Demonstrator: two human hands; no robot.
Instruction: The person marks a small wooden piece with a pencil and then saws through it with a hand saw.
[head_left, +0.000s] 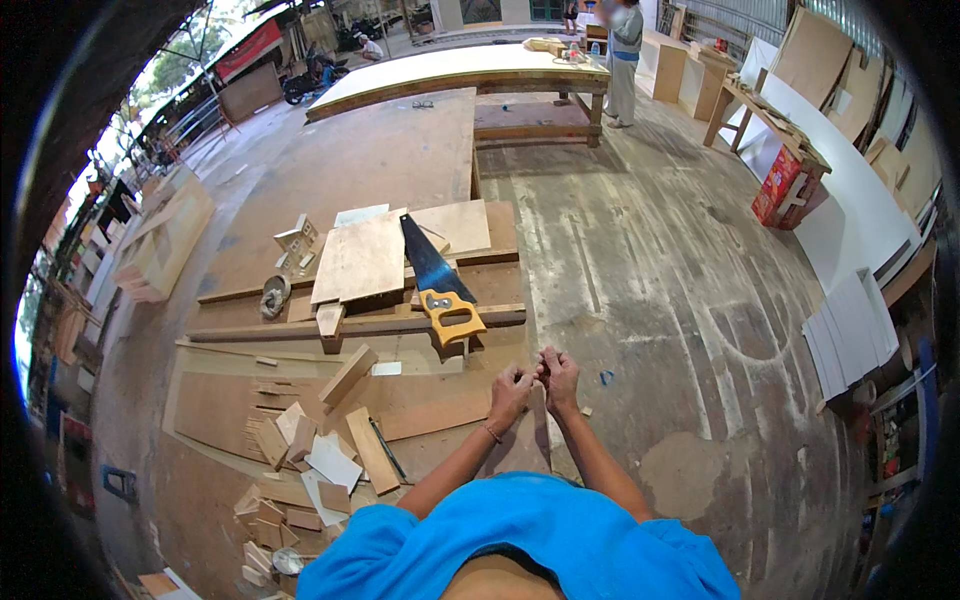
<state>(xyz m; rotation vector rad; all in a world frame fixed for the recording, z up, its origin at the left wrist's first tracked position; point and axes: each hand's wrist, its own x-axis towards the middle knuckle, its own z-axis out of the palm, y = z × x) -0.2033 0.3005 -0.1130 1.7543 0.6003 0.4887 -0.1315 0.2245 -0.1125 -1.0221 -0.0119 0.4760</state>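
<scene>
In front of my blue shirt, my left hand [511,393] and my right hand [558,378] come together, fingertips nearly touching. Both have their fingers curled in a pinch. Whatever is between the fingertips, if anything, is too small to make out. Just beyond my left hand lies a handsaw [436,270] with a dark blade and a yellow handle. Its blade rests against a light plywood piece [360,258], and its handle reaches over a long wooden batten [380,324]. A short wood block [348,373] lies left of my hands.
Wood offcuts [285,435] are heaped at the lower left, near a dark pencil-like stick [387,448]. A large white-topped workbench [450,72] stands far ahead, with a person [625,60] beside it. White panels [850,335] and a red box [785,188] are on the right.
</scene>
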